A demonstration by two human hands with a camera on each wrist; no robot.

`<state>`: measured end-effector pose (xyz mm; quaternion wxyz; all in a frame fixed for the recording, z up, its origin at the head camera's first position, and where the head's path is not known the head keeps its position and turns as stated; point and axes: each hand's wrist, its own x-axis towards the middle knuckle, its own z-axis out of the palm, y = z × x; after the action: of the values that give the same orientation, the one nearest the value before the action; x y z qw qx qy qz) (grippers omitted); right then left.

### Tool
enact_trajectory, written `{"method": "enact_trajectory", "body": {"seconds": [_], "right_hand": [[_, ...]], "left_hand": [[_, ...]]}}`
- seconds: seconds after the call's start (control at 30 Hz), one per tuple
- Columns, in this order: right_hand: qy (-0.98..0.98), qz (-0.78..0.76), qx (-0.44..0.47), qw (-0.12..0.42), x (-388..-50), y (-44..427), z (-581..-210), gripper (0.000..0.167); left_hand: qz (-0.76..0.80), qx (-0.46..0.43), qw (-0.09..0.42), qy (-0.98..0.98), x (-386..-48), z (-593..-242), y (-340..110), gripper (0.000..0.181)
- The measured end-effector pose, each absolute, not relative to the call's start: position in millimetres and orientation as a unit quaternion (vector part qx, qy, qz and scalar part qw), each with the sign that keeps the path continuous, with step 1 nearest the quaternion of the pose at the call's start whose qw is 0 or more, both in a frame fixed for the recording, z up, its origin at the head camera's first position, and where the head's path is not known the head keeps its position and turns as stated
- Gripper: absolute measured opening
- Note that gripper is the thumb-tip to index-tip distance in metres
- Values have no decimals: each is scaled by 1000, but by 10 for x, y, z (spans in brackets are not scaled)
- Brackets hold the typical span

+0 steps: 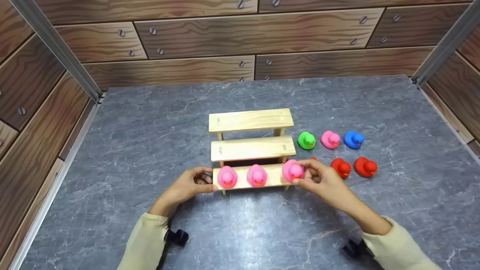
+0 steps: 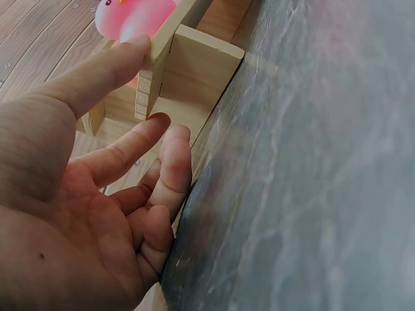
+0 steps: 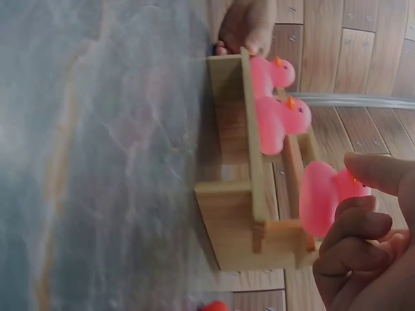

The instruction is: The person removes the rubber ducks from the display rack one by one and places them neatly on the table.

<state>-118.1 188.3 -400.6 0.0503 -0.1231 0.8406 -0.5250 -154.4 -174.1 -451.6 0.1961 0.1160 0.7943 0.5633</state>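
Note:
A three-step wooden stand (image 1: 252, 149) has two pink ducks (image 1: 227, 177) (image 1: 257, 176) upright on its lowest step. My left hand (image 1: 187, 185) holds that step's left end; in the left wrist view the hand (image 2: 84, 220) has its thumb on the board's top edge and the index fingertip under its end. Between thumb and fingers, my right hand (image 1: 326, 185) pinches a third pink duck (image 1: 291, 170) over the step's right end. The right wrist view shows this duck (image 3: 318, 199) just above the board, apart from the other two. Both upper steps are bare.
Right of the stand, a green duck (image 1: 306, 140), a pink duck (image 1: 330, 139) and a blue duck (image 1: 353, 139) form a back row. Red ducks (image 1: 341, 168) (image 1: 365, 167) stand in front, one mostly hidden behind my right hand. Wood-patterned walls (image 1: 255, 33) enclose the grey surface (image 1: 150, 123).

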Motion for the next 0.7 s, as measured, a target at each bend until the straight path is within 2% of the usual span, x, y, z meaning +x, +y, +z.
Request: {"method": "enact_trajectory", "body": {"seconds": [0.27,0.7], "right_hand": [[848,-510,-142,27,-1144,2085,-3891,42],[859,-491,-138,35,-1087,2371,-3781,41]], "left_hand": [[565,111,199,793,-1538,-4508,-1741,55],[562,109,198,796,-1536,-4507,-1736,55]]}}
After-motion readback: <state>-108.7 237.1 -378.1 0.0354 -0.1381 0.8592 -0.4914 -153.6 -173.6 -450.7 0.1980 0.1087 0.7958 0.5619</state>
